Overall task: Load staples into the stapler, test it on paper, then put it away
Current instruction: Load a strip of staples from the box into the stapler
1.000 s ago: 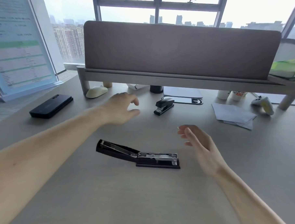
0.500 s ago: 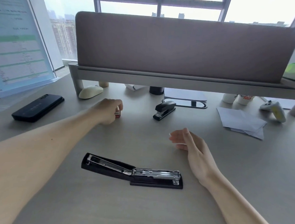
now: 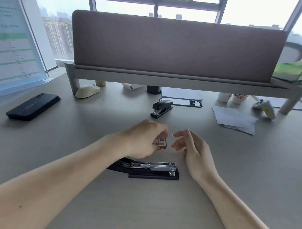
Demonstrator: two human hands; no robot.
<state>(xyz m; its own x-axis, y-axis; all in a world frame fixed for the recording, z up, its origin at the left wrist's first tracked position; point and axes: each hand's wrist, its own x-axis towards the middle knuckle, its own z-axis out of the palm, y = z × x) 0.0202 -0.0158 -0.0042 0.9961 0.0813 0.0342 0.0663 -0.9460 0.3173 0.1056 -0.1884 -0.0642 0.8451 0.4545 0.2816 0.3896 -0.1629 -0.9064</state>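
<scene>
Near bench centre, at 6 o'clock from the hands, the stapler point(image 3: 153, 169) lies flat w/ its top arm swung open toward 9 o'clock and the metal staple channel exposed, facing up. No staples visible in the channel as far as I can tell. Just above it, the left hand point(image 3: 145, 138) grips a small red-and-white staple box point(image 3: 161, 142), fingers clenched around it, box end poking out toward 3 o'clock. Half a sec ago that hand was far out at 11 o'clock, closing on the box near the mouse; now it's back over the stapler w/ the box in hand. So the fetch is done, and loading hasn't started yet. The right hand point(image 3: 190, 147) hovers just beside the box, fingers released and loosely spread, holding nothing, tips nearly at the box end. My read: it's about to open the box and pull a strip, while the left steadies it.

Further out: a second, closed black stapler point(image 3: 161, 108) at 12 o'clock, well apart. Loose white paper point(image 3: 234, 119) at 2 o'clock, prob. for the test. Game controller point(image 3: 264, 108) beyond it. Cream mouse point(image 3: 87, 91) at 11 o'clock under the shelf riser point(image 3: 165, 79), dark phone point(image 3: 33, 106) at 10 o'clock. Bench point(image 3: 142, 209) bare in the foreground.
</scene>
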